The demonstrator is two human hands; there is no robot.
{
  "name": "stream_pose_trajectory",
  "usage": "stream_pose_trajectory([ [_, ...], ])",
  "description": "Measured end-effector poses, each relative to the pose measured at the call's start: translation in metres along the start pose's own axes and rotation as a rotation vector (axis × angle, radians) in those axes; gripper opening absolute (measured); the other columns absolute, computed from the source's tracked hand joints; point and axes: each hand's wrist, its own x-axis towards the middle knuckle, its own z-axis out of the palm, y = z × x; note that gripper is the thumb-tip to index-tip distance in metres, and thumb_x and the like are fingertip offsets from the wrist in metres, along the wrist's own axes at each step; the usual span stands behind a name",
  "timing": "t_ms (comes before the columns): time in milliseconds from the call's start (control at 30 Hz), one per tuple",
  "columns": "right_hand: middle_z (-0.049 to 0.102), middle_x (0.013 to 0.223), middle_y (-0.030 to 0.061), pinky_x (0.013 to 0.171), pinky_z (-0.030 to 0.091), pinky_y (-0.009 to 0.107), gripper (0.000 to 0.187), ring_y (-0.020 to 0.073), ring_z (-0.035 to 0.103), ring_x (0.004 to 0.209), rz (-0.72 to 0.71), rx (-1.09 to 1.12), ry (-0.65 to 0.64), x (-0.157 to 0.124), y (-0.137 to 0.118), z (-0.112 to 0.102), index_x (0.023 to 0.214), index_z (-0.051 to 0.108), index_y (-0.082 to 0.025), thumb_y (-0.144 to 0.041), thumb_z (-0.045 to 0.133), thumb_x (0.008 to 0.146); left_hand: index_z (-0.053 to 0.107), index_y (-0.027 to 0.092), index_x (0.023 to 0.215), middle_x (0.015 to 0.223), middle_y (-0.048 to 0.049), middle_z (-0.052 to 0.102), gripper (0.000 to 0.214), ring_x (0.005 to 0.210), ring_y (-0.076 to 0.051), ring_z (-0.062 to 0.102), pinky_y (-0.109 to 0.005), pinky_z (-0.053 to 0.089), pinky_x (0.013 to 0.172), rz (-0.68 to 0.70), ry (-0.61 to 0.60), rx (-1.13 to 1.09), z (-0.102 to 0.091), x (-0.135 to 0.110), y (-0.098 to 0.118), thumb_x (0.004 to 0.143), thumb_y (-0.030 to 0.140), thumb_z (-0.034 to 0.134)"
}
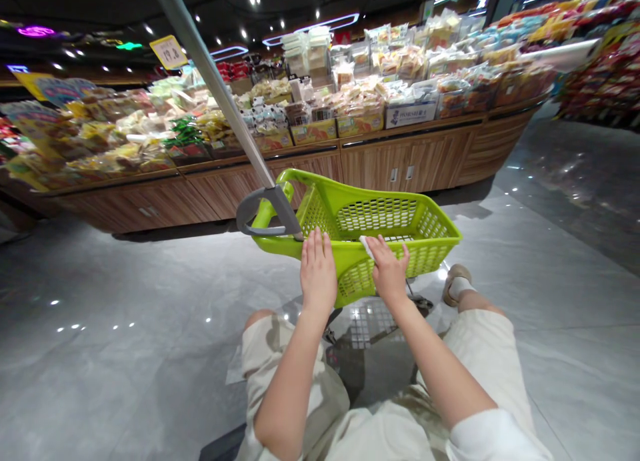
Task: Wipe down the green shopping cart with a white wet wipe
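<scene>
A lime-green plastic shopping basket (350, 204) with perforated sides stands in front of me on a wheeled frame. Flat on its near side, close to the grey handle joint (273, 211), lies my left hand (319, 269), fingers stretched out and nothing in them. My right hand (390, 269) is at the near rim further right, its fingers closed over a small white cloth or tissue (367, 246) that touches the rim. From the handle joint a long grey metal pole (220, 87) slants up to the left. No goods show in the visible part of the basket.
Beyond the basket runs a wooden display counter (400, 155) heaped with packaged snacks, with a yellow price sign (169, 52) at left. Another goods display (607, 81) stands at the far right. My shoe (456, 282) is on the glossy grey floor (125, 294), right of the basket's wheels.
</scene>
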Motion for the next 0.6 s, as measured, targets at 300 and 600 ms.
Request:
stream_pose_trajectory([
  [300, 0.057, 0.144, 0.0071, 0.117, 0.011, 0.055, 0.069, 0.0216, 0.048, 0.137, -0.026, 0.095, -0.071, 0.014, -0.048, 0.001, 0.143, 0.047, -0.027, -0.001, 0.037, 0.079, 0.04, 0.002, 0.147, 0.157, -0.0221, 0.037, 0.055, 0.149, -0.028, 0.029, -0.049, 0.029, 0.122, -0.001, -0.004, 0.012, 0.0, -0.003, 0.004, 0.092, 0.006, 0.036],
  [600, 0.055, 0.146, 0.0044, 0.118, 0.006, 0.053, 0.079, 0.0186, 0.043, 0.14, -0.089, 0.119, -0.073, 0.006, -0.042, -0.001, 0.146, 0.043, -0.028, 0.004, 0.036, 0.074, 0.038, 0.001, 0.147, 0.155, -0.0225, 0.04, 0.057, 0.148, -0.029, 0.031, -0.049, 0.031, 0.121, -0.007, 0.009, 0.023, -0.001, -0.005, 0.002, 0.09, 0.005, 0.037],
])
